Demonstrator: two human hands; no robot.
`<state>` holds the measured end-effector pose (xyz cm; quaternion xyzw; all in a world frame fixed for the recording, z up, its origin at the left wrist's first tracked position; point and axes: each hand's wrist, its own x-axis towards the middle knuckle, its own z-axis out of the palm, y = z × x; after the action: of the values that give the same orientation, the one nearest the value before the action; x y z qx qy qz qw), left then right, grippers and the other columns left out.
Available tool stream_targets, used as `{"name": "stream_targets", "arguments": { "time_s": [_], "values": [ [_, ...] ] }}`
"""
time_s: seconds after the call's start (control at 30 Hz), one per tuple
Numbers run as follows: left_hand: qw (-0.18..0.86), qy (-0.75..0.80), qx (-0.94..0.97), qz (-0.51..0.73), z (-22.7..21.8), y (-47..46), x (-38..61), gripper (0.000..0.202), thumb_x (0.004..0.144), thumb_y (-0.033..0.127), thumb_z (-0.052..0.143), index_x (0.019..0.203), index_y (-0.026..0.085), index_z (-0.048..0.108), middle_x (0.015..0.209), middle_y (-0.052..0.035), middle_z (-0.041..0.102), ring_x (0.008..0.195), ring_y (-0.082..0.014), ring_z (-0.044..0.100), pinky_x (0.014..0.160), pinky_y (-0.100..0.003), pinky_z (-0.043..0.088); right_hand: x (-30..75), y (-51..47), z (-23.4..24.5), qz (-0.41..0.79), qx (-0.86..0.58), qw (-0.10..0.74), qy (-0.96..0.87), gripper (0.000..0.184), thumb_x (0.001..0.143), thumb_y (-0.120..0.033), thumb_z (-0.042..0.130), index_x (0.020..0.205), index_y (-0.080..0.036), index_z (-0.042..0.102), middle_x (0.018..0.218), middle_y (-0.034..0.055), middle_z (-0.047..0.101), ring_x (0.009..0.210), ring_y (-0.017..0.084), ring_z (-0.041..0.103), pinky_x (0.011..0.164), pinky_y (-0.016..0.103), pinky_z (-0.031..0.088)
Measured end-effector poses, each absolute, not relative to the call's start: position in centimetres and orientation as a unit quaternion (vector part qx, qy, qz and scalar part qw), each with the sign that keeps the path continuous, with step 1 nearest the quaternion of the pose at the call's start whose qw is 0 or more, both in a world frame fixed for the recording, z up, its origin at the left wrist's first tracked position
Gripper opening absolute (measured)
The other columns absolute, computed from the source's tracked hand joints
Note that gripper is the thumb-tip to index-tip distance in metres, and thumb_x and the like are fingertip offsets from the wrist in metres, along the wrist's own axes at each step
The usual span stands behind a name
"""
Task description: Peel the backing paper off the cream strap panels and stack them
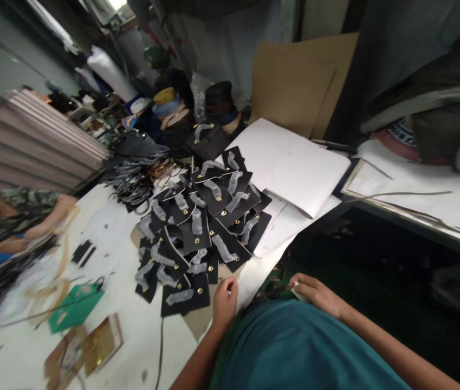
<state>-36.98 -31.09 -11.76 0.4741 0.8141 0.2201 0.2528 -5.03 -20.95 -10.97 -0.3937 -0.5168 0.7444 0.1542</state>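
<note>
My left hand (225,301) is curled closed at the table's front edge, beside a heap of black flat pieces (197,230). Whatever it may hold is hidden by the fingers. Each piece carries a strip wrapped in clear plastic and small gold-coloured metal fittings; they overlap in a loose pile. One black piece (203,309) lies nearest to that hand. Over my lap, off the table, my right hand (318,294) pinches a small white piece (300,291), perhaps paper.
White sheets (290,162) lie behind the pile, with brown cardboard (298,81) upright beyond. Black straps (132,173) are bunched at the back left. A green box (76,306) and an open carton (103,344) stand left. Another person's arm (51,219) rests at far left.
</note>
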Motion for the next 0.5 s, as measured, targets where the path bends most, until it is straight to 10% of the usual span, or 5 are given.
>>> {"name": "stream_targets", "arguments": {
  "time_s": [0.5],
  "values": [
    [-0.005,0.793,0.587,-0.16,-8.3,-40.7,-49.1,0.077,0.075,0.01,0.06,0.151,0.015,0.049,0.164,-0.0159,0.038,0.151,-0.0351,0.031,0.125,-0.056,0.015,-4.3,-22.7,-10.9,0.76,-0.392,0.066,-0.514,0.051,0.083,-0.069,0.068,0.1,-0.021,0.071,0.086,0.0031,0.068,0.08,0.021,0.061,0.071,0.027,0.048]
  ]
}}
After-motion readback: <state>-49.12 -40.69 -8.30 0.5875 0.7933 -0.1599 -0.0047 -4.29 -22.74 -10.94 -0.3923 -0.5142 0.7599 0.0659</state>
